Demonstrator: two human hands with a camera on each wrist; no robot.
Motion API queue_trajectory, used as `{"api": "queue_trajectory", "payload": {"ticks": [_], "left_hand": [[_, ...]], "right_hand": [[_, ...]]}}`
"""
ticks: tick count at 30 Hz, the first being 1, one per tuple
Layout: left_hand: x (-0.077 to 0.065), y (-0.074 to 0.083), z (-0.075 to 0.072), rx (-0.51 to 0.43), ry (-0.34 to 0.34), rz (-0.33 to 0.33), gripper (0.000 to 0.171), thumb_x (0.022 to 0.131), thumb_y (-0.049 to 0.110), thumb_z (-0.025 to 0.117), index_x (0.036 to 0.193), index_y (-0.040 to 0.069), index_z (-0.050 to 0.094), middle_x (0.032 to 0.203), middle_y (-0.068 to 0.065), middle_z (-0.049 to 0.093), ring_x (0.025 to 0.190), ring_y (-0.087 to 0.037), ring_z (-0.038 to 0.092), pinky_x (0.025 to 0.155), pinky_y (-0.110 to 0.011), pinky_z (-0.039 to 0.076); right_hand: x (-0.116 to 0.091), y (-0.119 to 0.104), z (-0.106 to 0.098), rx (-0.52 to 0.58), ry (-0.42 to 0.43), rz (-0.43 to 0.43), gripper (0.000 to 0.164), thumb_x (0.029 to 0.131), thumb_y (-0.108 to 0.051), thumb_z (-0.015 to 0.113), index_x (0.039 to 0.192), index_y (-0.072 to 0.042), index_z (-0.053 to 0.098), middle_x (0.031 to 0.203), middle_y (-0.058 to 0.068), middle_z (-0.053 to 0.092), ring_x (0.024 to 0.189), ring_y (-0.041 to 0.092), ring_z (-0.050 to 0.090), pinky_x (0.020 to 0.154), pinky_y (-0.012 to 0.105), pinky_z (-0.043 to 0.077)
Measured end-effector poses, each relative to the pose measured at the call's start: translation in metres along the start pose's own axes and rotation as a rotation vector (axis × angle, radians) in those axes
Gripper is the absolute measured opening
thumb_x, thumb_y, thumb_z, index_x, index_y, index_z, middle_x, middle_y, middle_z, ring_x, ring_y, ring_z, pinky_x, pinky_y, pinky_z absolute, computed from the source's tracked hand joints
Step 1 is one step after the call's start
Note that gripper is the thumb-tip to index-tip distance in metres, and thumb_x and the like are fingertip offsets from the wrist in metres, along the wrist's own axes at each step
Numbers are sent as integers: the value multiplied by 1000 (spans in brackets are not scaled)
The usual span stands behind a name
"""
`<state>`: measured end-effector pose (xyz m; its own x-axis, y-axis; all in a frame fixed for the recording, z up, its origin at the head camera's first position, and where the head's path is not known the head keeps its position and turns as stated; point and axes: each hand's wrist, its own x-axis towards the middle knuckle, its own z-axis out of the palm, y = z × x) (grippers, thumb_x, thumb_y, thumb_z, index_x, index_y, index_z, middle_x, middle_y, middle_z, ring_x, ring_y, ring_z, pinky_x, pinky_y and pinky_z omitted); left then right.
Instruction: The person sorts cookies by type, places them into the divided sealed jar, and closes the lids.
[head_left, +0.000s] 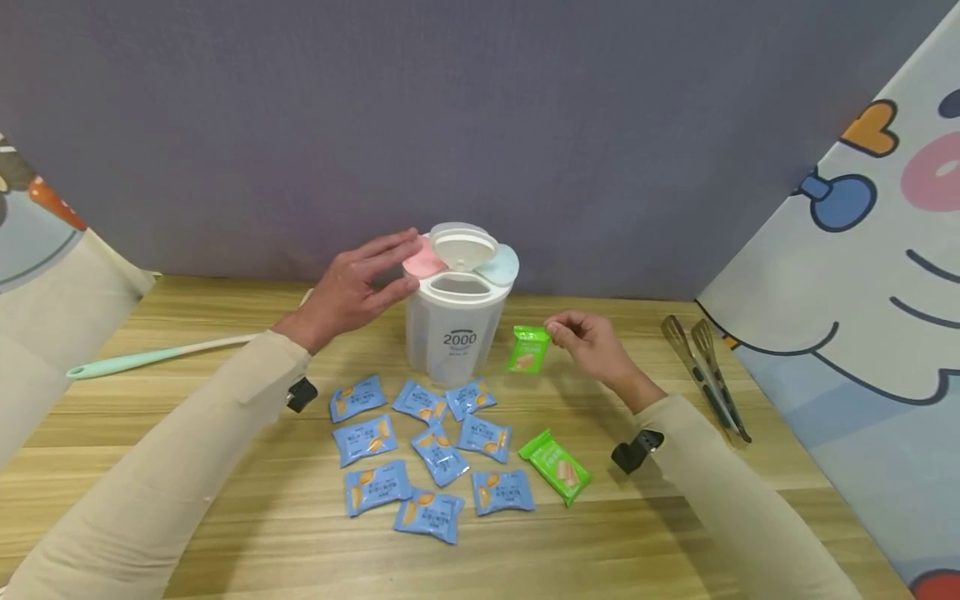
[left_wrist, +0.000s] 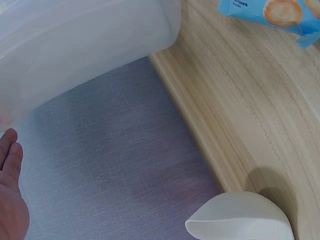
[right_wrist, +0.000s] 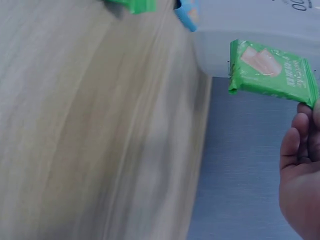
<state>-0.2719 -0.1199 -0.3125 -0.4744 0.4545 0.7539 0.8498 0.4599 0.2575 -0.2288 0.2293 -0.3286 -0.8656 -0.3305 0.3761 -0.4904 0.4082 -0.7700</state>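
Out to the left of the left grip, a mint-handled spoon (head_left: 123,364) lies on the wood-grain desk (head_left: 277,542), its pale shaft running toward the forearm; a white rounded head shows in the left wrist view. The left grip (head_left: 360,283) is loose and wide, fingers nearly straight, their tips at the edge of the pink lid (head_left: 423,260) on the translucent canister (head_left: 450,333) just to its right. That canister stands upright; its front is printed "2000" in dark figures, with finer lines above and below too small to read. A white flap (head_left: 462,227) stands raised behind the front opening, and a pale blue lid (head_left: 501,265) sits on the side nearer the right grip.

Between the two grips and nearer the wearer, nine blue biscuit packets (head_left: 365,439) lie loosely spread, with pictures of golden biscuits and dark lettering I cannot make out. The right grip (head_left: 596,350) pinches a green wafer packet (head_left: 528,350) by one corner, holding it up just beside the canister; its white lettering is too blurred to read. Below that grip lies a second green packet (head_left: 556,467). Right of the right grip are slotted tongs (head_left: 707,382), handles toward the wearer.
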Motion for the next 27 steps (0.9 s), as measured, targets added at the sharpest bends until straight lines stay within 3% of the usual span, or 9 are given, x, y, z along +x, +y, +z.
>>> {"api": "queue_trajectory", "payload": {"ticks": [4,7,13,18,27], "left_hand": [[0,0,0,0,3,2,65,93,57,46,134,7,54,140,-8,47,123,-28,49,99,-47,39],[0,0,0,1,-1,3,65,93,57,47,135,7,53,140,-8,47,123,-28,49,99,-47,39],[-1,1,0,3,-7,-4,66,93,58,46,135,7,53,141,-8,46,123,-28,49,99,-48,39],[0,2,1,0,-14,-13,66,93,58,45,135,8,53,141,-8,46,123,-29,48,99,-48,39],[0,0,1,2,1,2,65,93,57,46,135,8,53,141,-8,47,123,-28,49,99,-48,39]], "right_hand": [[1,-4,-2,33,32,-29,12,92,9,54,92,18,62,81,24,63,70,12,60,66,22,52],[3,-8,-5,72,63,-55,11,92,11,53,90,19,62,78,18,64,68,6,60,65,23,54],[11,-14,-10,160,113,-138,9,89,16,53,87,20,61,74,4,64,64,11,58,59,22,51],[18,-13,-14,191,147,-146,11,91,9,56,89,15,64,74,7,65,63,11,58,58,22,51],[32,-37,-12,296,192,-156,17,93,-4,60,92,12,65,78,6,66,65,17,59,61,25,51]]}}
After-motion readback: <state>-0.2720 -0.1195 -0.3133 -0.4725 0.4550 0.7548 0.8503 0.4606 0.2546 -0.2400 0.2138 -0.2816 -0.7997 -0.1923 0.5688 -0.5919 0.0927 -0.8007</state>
